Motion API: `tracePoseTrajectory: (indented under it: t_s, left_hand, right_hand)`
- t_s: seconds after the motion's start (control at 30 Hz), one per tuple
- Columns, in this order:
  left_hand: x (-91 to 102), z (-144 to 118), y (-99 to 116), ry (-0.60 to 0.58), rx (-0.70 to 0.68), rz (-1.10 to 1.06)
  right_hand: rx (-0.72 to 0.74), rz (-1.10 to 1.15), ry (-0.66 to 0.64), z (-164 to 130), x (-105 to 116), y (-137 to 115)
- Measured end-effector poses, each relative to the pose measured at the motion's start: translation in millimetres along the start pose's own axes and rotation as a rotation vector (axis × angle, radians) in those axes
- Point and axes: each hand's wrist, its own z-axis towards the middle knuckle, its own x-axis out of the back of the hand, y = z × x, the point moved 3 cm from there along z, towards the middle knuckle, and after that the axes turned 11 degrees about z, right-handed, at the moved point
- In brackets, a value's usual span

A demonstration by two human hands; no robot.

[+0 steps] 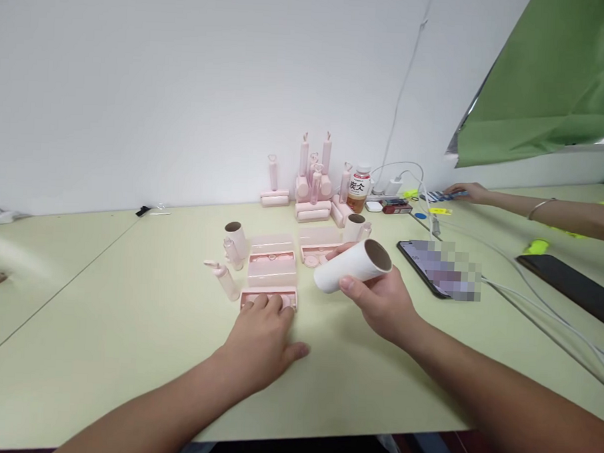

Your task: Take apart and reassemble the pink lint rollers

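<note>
Wall [187, 101]: white, behind a pale green bench [101, 351].
Left hand [264, 338]: over the nearest case [295, 301], pink and open; fingertips hidden inside, so whether this grip pinches anything cannot be told.
Right hand [386, 303]: grip wrapped around a white tube [347, 268], held tilted, right of the nearest case, hollow end facing up and right.
Other open cases: directly behind the nearest, a second case [295, 259] holds small pink parts; to its right, a third case [326, 248] holds a round disc [310, 261].
Bottle [358, 183]: white cap, brown contents, near the wall.
Edges and room: front edge beneath both forearms; a wide stretch of bench runs left to a seam [53, 296]; a phone [423, 266] lies right of the right hand.
</note>
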Motion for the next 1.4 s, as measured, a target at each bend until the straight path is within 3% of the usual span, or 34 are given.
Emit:
tracePoseTrajectory:
  t_s: [0.2,0.37,0.5,0.6,0.73,0.83,0.97,1.17,1.27,1.4]
  left_hand:
    - [2.1,2.4,-3.3,-0.044,-0.047,-0.019]
    - [4.8,7.7,-13.5,0.006,0.009,-0.062]
    - [-1.0,12.1,-17.3,-0.067,0.083,-0.097]
    - [-3.7,14.5,-16.7,-0.079,0.076,-0.093]
    - [2.0,15.8,-20.0,-0.011,0.076,-0.138]
    - [8.4,15.7,-28.1,0.034,0.125,-0.368]
    - [11.6,16.0,-36.4,0.08,0.153,-0.894]
    - [6.6,17.9,-25.8,-0.038,0.166,-1.487]
    - [3.8,20.2,-20.3,-0.034,0.166,-1.691]
    - [1.5,23.7,-21.2,0.02,0.184,-1.759]
  right_hand:
    - [0.048,-0.285,-0.105,-3.4,2.5,-10.8]
    - [-0.186,-0.084,-0.338,-8.0,-13.7,4.5]
    - [-0.426,0.061,-0.479,-9.8,-25.5,20.4]
    - [-0.474,0.07,-0.504,-8.9,-26.4,26.7]
    - [-0.422,0.032,-0.485,-7.5,-22.3,28.2]
    - [-0.356,-0.033,-0.448,-6.6,-18.2,26.1]
    - [-0.287,-0.106,-0.412,-5.2,-15.1,22.9]
    - [-0.258,-0.115,-0.428,-7.3,-18.3,25.2]
    - [-0.275,-0.1,-0.485,-11.4,-22.0,27.1]
    - [-0.332,-0.156,-0.562,-16.9,-23.8,28.6]
